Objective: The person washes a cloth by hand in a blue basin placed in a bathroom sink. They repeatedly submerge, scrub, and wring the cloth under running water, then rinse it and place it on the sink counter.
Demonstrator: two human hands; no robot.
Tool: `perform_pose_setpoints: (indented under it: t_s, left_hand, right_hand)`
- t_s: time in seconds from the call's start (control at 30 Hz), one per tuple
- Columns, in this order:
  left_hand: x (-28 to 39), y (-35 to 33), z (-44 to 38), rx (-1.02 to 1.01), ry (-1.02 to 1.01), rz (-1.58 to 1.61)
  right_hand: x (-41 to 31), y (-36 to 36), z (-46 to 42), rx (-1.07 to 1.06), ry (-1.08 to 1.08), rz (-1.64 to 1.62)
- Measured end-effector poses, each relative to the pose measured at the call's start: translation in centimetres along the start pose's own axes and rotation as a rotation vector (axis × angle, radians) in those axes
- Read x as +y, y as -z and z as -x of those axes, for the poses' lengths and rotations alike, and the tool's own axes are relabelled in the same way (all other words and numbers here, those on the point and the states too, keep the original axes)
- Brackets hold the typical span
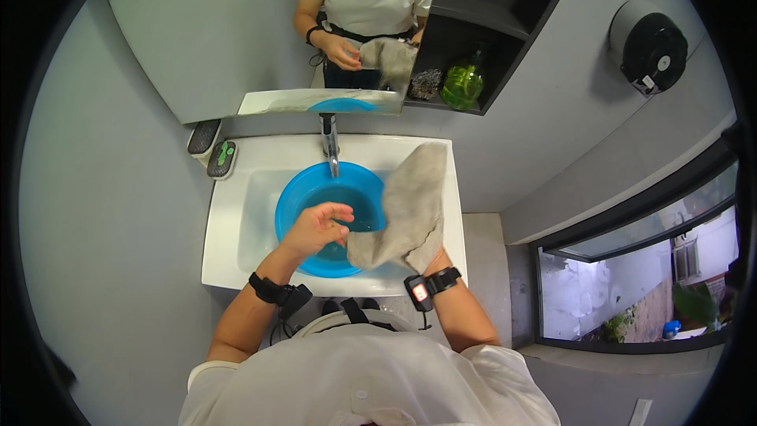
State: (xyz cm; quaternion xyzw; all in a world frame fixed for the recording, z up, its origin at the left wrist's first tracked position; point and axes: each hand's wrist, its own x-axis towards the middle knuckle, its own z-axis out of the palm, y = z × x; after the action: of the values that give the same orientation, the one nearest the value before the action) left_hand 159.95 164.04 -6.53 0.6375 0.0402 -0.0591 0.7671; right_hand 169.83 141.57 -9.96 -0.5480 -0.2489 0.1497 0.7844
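Note:
A grey-beige cloth (412, 204) hangs over my right hand (436, 261), which it mostly covers, so its fingers are hidden. My left hand (318, 227) is above the blue plastic basin (288, 189), its fingers apart and partly curled, close to the cloth's left corner; no hold on the cloth shows. Water (349, 201) lies in the basin, which stands in the white washbasin (251, 254). The chrome faucet (331, 145) reaches over the basin's back rim.
A mirror (236, 41) rises behind the faucet. Two small dark-topped holders (222, 160) are at the washbasin's back left corner. A dark shelf holds a bottle of green liquid (463, 86). A paper dispenser (650, 47) hangs on the right wall, above an open window (639, 284).

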Motion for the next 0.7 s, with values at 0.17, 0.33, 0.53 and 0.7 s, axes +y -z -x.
perform_pose_setpoints:
  t_s: [0.17, 0.33, 0.53, 0.7]
  left_hand:
    - [-1.0, -0.5, -0.5, 0.032, 0.118, -0.178]
    - [-1.0, -1.5, -1.6, 0.060, 0.072, -0.163]
    - [-2.1, -1.5, -1.1, 0.005, 0.130, -0.154]
    - [-1.6, -2.2, -1.2, -0.031, 0.049, -0.118]
  right_hand:
    - [-2.3, -2.1, -0.4, 0.248, -0.312, -0.941]
    - [-1.8, -0.7, -1.5, 0.168, -0.306, -0.679]
    - [-3.8, -1.3, 0.0, 0.092, -0.211, -0.750]
    - [-4.4, -0.7, -0.1, 0.075, -0.238, -0.854]
